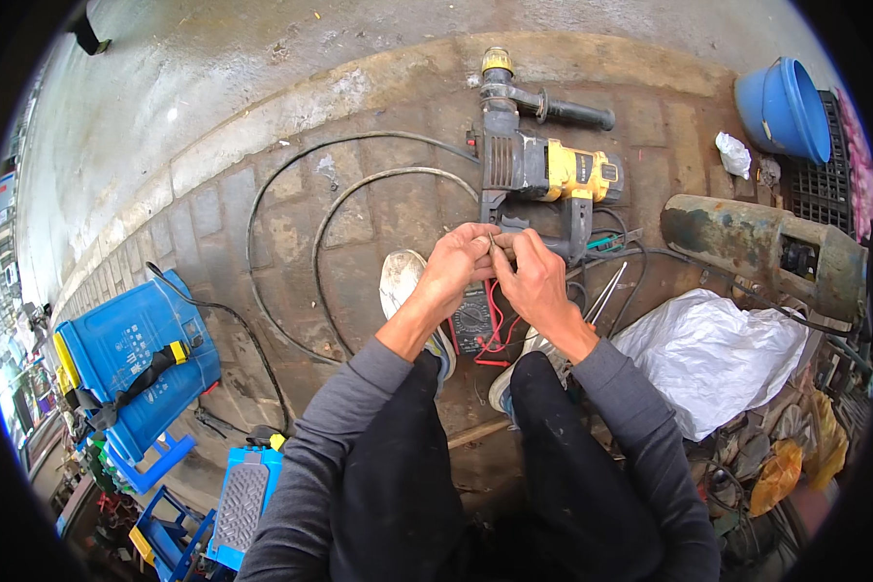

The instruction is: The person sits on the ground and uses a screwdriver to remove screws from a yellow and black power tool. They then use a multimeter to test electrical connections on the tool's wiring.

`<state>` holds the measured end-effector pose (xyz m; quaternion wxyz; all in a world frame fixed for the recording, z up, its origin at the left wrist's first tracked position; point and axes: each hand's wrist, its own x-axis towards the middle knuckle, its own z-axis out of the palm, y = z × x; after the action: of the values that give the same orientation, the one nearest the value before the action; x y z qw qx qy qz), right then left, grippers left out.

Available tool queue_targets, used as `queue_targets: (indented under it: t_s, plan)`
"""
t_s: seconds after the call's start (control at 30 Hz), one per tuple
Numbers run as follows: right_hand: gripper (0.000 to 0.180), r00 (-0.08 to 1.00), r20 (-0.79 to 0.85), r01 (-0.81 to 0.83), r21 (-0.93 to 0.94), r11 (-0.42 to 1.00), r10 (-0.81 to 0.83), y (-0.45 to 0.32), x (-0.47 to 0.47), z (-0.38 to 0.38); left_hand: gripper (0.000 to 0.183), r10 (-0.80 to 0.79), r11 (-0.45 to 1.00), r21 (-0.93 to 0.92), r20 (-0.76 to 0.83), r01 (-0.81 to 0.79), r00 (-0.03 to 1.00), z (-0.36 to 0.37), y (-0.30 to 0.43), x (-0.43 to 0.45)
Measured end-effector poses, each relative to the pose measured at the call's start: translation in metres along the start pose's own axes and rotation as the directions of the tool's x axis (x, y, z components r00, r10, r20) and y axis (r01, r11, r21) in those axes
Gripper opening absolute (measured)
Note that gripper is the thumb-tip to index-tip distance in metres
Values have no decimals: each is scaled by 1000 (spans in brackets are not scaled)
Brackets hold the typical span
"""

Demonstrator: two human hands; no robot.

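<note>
My left hand [447,265] and my right hand [535,276] meet at their fingertips, pinching a small thin piece [492,242]; fingers cover most of it, so its kind cannot be told. Just beyond them a yellow and black rotary hammer [513,160] lies on the paving, its black side handle [575,113] pointing right. Below my hands, between my shoes, rests a digital multimeter [473,320] with red leads and a red probe [492,362]. To the right of my right hand are a slim metal tool [610,291] and a teal-handled tool [607,241].
A black power cable [251,240] loops across the bricks on the left. Blue plastic bins [145,356] and a blue step-topped box [244,502] stand at left. At right are a blue bucket [775,109], a rusty metal cylinder [735,233] and a white sack [713,356].
</note>
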<state>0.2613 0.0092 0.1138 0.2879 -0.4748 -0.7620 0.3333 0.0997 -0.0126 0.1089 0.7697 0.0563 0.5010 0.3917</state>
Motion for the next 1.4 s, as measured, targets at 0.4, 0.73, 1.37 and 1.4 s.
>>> queue_targets:
  t_s: [0.4, 0.73, 1.37, 1.4]
  plan:
    - [12, 997, 11, -72, -115, 991, 74, 28, 21, 17, 27, 67, 988, 151, -210, -35, 976, -32, -4, 2]
    - [11, 998, -17, -62, -97, 993, 61, 31, 20, 21, 27, 83, 989, 134, -202, -56, 976, -39, -7, 3]
    - [11, 972, -41, -230, 1, 973, 230, 32, 24, 28, 28, 77, 990, 133, -208, -49, 975, -41, -10, 2]
    - [11, 955, -28, -295, 29, 955, 295, 32, 25, 28, 28, 77, 990, 132, -207, -50, 975, -41, -10, 2]
